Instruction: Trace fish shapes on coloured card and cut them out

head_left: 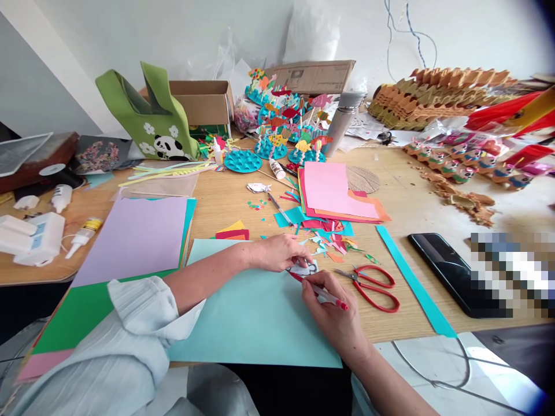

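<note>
A light blue sheet of paper point(255, 318) lies flat at the table's front edge. Near its top right corner is a small white paper cutout with dark outlines point(309, 268). My left hand point(281, 252) reaches across the sheet, its curled fingers pressing the cutout down. In my right hand point(336, 312) is a pen point(327, 296) with a clear barrel and red end, slanted toward the cutout. A bit of red point(295, 276) shows beside the cutout; its edges are partly hidden by my fingers. Red-handled scissors point(375, 287) lie right of my right hand, blades partly apart.
Coloured paper point(134, 240) is stacked left; pink and red sheets point(332, 190) lie behind scraps point(329, 237). A teal strip point(414, 280) and black phone point(451, 274) are right. Behind stand paper-fish models point(277, 124), a flask point(344, 121) and a green panda bag point(151, 124).
</note>
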`<action>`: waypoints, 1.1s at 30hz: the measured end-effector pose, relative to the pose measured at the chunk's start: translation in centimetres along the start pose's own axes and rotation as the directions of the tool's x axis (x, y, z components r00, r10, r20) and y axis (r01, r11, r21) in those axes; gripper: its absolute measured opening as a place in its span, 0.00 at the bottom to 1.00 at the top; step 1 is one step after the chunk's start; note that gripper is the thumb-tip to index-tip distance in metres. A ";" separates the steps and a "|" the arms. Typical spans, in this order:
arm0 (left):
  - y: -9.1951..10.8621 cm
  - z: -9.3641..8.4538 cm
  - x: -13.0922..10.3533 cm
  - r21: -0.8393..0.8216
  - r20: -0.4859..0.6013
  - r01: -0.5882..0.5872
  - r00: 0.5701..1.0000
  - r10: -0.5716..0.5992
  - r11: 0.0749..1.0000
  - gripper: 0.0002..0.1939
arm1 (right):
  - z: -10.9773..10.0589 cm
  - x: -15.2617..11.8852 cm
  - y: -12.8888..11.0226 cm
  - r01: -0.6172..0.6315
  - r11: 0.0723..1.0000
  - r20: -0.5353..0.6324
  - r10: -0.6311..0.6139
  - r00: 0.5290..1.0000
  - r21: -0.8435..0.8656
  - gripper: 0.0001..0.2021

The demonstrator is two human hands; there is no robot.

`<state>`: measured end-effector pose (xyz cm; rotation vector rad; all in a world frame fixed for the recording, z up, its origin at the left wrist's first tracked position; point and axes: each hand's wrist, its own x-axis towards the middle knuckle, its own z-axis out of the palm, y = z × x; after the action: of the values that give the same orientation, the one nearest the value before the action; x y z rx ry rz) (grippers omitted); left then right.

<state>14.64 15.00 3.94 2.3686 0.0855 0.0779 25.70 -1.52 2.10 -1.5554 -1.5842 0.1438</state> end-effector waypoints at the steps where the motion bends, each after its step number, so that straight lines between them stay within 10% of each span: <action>1: 0.0 0.0 0.0 -0.001 -0.003 -0.001 1.000 0.001 1.000 0.21 | 0.0 -0.1 0.1 -0.005 1.000 -0.004 0.005 1.000 0.000 0.05; 33: 1.0 0.3 -0.9 0.170 -0.096 -0.097 0.989 0.114 0.981 0.10 | -1.9 -0.3 0.1 0.101 0.984 0.186 -0.128 0.974 0.148 0.09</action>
<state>13.77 13.99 4.38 2.5334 0.0173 0.2568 26.96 -2.65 3.05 -1.3723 -1.7733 0.3435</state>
